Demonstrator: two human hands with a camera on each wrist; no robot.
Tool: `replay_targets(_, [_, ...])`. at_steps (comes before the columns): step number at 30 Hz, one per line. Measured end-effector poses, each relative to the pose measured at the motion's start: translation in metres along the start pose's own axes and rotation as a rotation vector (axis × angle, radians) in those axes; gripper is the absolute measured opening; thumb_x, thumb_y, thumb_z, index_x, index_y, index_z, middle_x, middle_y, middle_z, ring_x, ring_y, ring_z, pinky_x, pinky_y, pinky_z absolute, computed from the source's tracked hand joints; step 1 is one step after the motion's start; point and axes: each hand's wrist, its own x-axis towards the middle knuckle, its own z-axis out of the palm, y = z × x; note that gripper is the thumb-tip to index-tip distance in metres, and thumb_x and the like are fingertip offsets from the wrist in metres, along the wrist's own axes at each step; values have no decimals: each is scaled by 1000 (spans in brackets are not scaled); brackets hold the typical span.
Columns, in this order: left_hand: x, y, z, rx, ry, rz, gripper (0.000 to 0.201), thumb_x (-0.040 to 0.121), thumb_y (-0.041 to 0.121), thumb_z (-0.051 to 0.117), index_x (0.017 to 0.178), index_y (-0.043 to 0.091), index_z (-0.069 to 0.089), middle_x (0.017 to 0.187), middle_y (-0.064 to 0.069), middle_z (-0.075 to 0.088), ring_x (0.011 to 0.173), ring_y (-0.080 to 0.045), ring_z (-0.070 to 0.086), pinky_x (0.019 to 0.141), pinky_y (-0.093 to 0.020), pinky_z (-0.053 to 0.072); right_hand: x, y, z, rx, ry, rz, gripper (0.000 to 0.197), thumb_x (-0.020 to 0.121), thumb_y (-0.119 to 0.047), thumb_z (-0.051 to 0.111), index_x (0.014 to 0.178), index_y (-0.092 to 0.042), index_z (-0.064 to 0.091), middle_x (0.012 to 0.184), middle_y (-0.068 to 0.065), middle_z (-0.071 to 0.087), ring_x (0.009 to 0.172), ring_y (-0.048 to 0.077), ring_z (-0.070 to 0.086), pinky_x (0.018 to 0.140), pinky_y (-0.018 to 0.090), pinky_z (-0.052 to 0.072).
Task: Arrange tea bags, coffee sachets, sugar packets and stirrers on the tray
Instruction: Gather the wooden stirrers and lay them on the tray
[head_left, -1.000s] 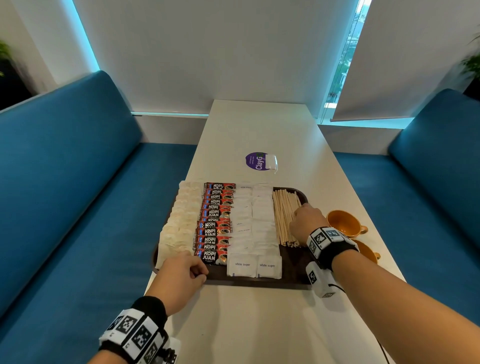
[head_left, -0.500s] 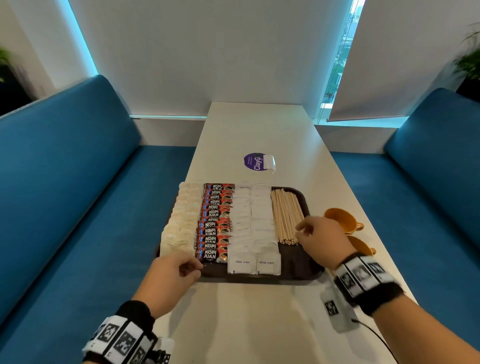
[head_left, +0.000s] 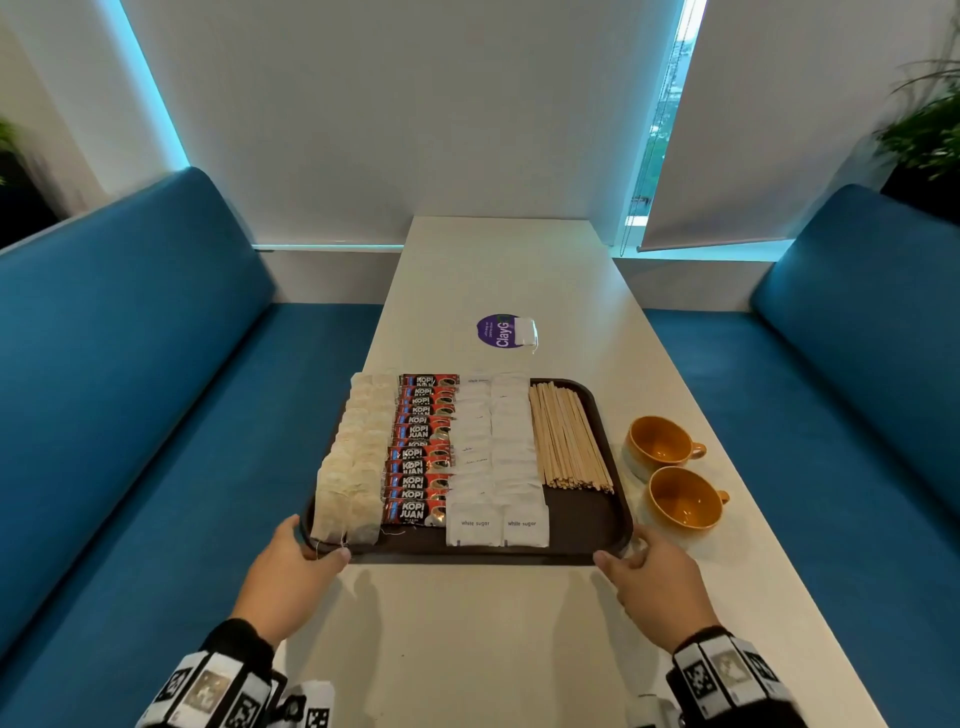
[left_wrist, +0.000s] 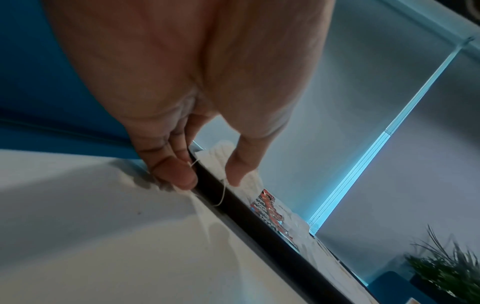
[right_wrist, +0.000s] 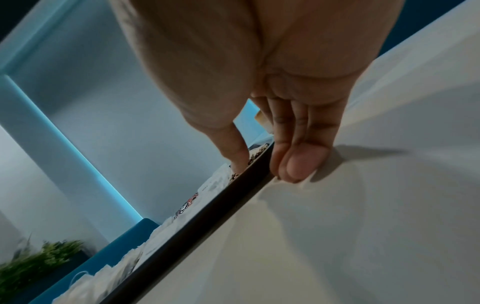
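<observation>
- Blue sofas (head_left: 130, 364) sit on both sides of a long white table (head_left: 493, 649), and a white wall is at the far end.
- On the table lies a dark tray (head_left: 582, 514). It is the landmark for everything here.
- At the left side of the tray lie the tea bags (head_left: 353, 467), in rows that go from the near edge to the far edge.
- Just right of them is a row of red coffee sachets (head_left: 423, 452).
- Next come two rows of white sugar packets (head_left: 498, 467). The nearest two lie close to the near edge of the tray.
- At the right side of the tray lie the wooden stirrers (head_left: 566, 436), side by side in one flat bunch.
- Just right of the tray, on the table, stand two orange cups (head_left: 670, 473), one behind the other.
- Beyond the far edge of the tray there is a round purple sticker (head_left: 498, 331) on the table.
- The left hand (head_left: 293, 571) grips the near left corner of the tray. Its thumb (left_wrist: 236, 164) lies on top by the tea bags and its fingers (left_wrist: 176, 170) curl under the rim. A thin tea bag string (left_wrist: 221, 195) hangs over the rim there.
- The right hand (head_left: 657, 577) grips the near right corner of the tray the same way, thumb (right_wrist: 233, 148) on top and fingers (right_wrist: 298, 160) under the rim.
- A green plant (head_left: 924, 124) stands far off to the right, behind the sofa.
</observation>
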Motion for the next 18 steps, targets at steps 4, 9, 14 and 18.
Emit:
replay_targets(4, [10,10,-1,23,29,24,52,86,25,78,129,18,51,99,-1,70,94,-25,64,77,-38,48,15,-5,8,28,18,14,62,91,-29,75,146,-19,47,86,0,71,87,19,69,88,46,60])
replay_targets(9, [39,11,-1,40,25,2,66,82,30,82,138,17,49,99,-3,74,94,-27,70,85,-44,57,38,-13,22,179,21,53,50,92,-16,73,136,-19,51,93,3,72,89,27,72,86,52,61])
replay_targets(14, [65,30,1,26,44,19,47,84,22,80,123,17,53,84,-2,74,81,-24,72,85,-45,58,69,-27,34,170,49,7,32,92,-20,63,122,-14,54,90,13,72,76,32,73,69,51,63])
replay_targets(18, [83,45,1,24,47,11,44,86,19,79,121,17,53,83,-4,74,77,-23,72,80,-42,58,97,-37,46,206,48,50,33,92,-19,59,124,-15,50,90,16,72,72,33,74,64,47,63])
